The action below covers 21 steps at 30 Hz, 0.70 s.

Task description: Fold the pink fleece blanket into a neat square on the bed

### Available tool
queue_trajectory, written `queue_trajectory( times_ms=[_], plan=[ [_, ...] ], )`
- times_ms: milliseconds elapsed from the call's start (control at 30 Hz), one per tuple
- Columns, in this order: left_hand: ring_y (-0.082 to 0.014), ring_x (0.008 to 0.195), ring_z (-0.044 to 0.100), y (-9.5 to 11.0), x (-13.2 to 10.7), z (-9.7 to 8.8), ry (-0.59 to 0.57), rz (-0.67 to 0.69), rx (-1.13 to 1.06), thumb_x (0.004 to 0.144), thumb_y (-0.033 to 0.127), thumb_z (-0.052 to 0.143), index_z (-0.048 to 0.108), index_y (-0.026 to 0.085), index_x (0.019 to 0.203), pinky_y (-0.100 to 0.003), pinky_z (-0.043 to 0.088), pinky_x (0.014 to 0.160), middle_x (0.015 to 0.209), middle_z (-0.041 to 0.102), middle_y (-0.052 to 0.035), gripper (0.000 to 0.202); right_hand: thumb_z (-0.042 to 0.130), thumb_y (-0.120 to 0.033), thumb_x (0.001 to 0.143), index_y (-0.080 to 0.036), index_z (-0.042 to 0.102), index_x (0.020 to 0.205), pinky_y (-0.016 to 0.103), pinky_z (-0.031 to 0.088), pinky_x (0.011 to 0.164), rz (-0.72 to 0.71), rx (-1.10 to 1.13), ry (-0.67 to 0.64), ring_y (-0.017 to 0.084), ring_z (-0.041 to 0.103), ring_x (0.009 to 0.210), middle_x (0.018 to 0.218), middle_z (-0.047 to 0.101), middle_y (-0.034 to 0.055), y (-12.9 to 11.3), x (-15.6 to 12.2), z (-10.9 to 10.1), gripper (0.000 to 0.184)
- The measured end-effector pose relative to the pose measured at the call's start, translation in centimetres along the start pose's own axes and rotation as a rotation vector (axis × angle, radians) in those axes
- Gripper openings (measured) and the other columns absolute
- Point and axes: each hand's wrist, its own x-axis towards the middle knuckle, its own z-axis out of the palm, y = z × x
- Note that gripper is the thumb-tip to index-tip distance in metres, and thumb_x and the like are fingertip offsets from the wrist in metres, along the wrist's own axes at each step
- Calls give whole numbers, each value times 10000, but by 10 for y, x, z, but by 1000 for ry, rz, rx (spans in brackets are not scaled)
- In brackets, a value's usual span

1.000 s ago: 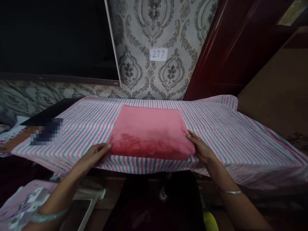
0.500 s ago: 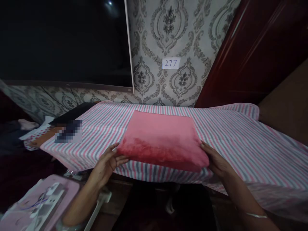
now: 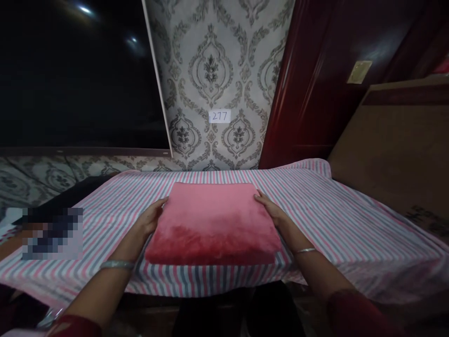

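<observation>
A rectangular pink plush bundle (image 3: 213,215), deeper red along its front side, lies flat near the table's front edge. Whether it is a folded blanket or a cushion, I cannot tell. At its left side is my left hand (image 3: 153,216), pressed against it with the fingertips near its back left corner; some fingers are hidden. My right hand (image 3: 271,209) grips the opposite side, close to the back right corner, with the thumb by the upper edge and the other fingers partly out of sight.
A striped cloth (image 3: 315,220) covers the table. Behind it stand a large dark screen (image 3: 77,79) and a patterned wall with a paper marked 277 (image 3: 220,116). A big cardboard box (image 3: 396,140) bounds the right. A dark flat object (image 3: 66,194) lies at the left.
Both hands have slid back along the sides of the bundle, toward its far corners. The bundle now sits squarer to the front edge. My view has turned right.
</observation>
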Motion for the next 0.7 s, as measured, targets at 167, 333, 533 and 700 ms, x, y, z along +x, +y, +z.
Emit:
queue_trajectory(
  times_ms=[167,333,533,700],
  plan=[
    [-228,660,719,15,51,10,38,126,75,696,204,801,649,156,1172,-322,600,635,806,738,-70,502,739,-331,738,-227,442,1446,420,571,944,-27,-53,-11,258,699,1079,1309,665,109,-6,36,7,774],
    [-188,729,715,27,83,12,64,333,162,597,45,794,581,241,1348,-271,569,666,993,751,-48,805,738,-255,665,-280,515,1409,449,450,1097,-184,-228,96,251,584,1279,1384,625,38,-10,67,3,777],
    [-179,830,699,26,107,2,210,368,269,543,-6,777,601,216,1349,-229,530,702,1201,711,-80,854,733,-225,663,-255,530,1422,441,332,1182,-168,-328,206,256,438,1414,1514,505,48,3,82,-3,786],
    [-155,700,662,22,108,4,232,266,283,599,51,767,534,180,1409,-249,530,626,1148,700,-130,853,693,-271,751,-195,410,1510,431,434,1112,-74,-314,229,258,557,1306,1513,499,105,1,74,-1,813]
  ],
)
